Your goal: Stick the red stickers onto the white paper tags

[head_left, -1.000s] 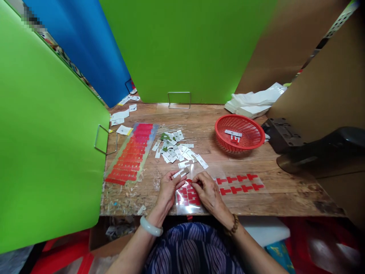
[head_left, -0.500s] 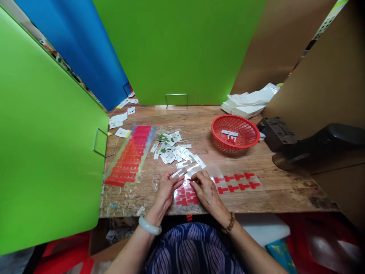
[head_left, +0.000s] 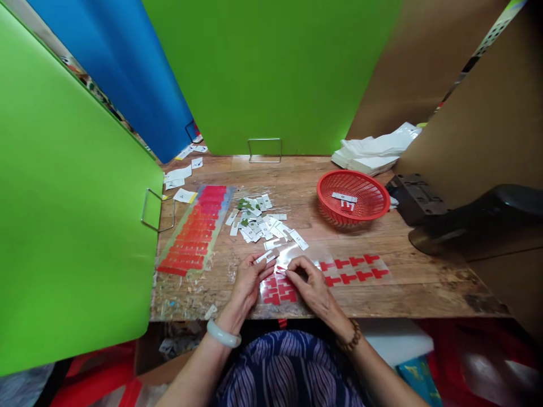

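My left hand [head_left: 249,278] is closed on a small white card with a dark slot [head_left: 268,257], pinched between thumb and fingers. Close beside it, my right hand [head_left: 311,282] pinches a small red sticker [head_left: 280,269] at thumb and fingertip. Below the fingers lies a clear sheet with red T-shaped stickers [head_left: 280,291]. It continues to the right of my right hand, where two rows of red stickers [head_left: 355,269] show. Just beyond my hands is a loose pile of white cards [head_left: 257,219], some with green pieces.
A red basket [head_left: 354,180] holding a few pieces stands at the right. A sheet of red strips [head_left: 193,232] lies left. White bags [head_left: 375,155] are stacked at the back right, near a dark metal machine [head_left: 418,198]. Green panels [head_left: 271,73] enclose the table.
My right hand has shifted slightly right and its fingers have drawn back from the left hand, with the red sticker at the tips. My left hand keeps its hold on the card.
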Motion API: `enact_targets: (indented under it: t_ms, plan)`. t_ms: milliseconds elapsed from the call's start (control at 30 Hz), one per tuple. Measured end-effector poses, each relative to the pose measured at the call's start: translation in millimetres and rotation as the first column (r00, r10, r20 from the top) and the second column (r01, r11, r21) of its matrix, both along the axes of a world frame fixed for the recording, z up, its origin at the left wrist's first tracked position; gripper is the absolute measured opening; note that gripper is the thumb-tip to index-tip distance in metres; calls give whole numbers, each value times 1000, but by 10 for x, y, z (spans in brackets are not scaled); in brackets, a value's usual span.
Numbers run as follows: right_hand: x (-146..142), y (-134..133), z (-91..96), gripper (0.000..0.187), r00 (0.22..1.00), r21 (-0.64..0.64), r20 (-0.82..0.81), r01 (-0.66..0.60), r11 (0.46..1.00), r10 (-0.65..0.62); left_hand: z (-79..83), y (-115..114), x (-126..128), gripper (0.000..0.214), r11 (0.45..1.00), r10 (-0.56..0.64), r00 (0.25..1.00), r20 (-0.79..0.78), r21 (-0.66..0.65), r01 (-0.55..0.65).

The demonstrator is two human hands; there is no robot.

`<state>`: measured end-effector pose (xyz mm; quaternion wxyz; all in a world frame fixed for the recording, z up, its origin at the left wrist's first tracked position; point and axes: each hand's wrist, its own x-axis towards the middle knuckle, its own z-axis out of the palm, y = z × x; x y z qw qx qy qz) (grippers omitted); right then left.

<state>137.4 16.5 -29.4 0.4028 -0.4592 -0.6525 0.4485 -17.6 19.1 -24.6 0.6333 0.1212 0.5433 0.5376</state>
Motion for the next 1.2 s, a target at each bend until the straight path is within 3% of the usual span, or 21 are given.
enact_targets:
  t_ms: [200,400,533,1200]
  plan:
    - [98,5,160,11,994,-100,-66,85,991,-92,182,-131,-35,27,985,-175,984,27,-9,175]
    - [122,-61,293,11,998,-198,-57,12,980,-24,391,-237,-6,29,963,-269,963,32,-5,269]
    - [119,-90,324,11,994,-256,-106,-22,967,-5,414,-248,10,29,956,-294,956,23,-17,294]
    - [130,-105,338,7,998,-221,-64,10,975,-24,483,-232,87,35,934,-357,934,15,-28,357]
